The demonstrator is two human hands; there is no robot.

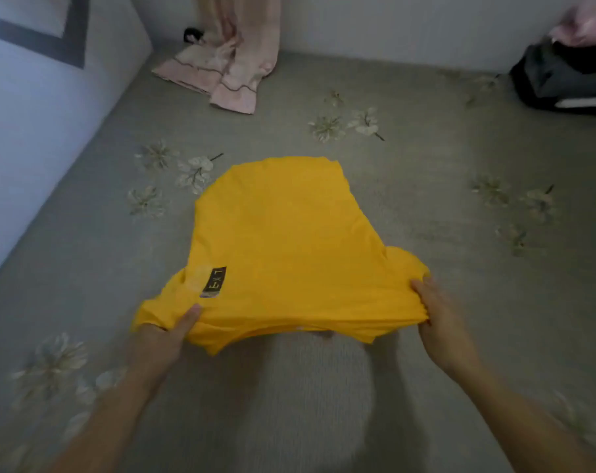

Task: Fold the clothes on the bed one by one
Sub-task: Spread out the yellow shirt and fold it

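Note:
A yellow garment (282, 240) with a small dark label near its left edge lies partly folded in the middle of the bed. Its far part rests on the sheet while its near edge is lifted off the bed and casts a shadow below. My left hand (166, 332) grips the near left corner, thumb on top of the cloth. My right hand (440, 315) grips the bunched near right corner, fingers curled into the fabric.
The bed (426, 186) has a grey-green sheet with pale flower prints. A pink garment (221, 73) lies and hangs at the far edge by the wall. Dark folded clothes (563, 76) are piled at the far right. A white wall borders the bed on the left.

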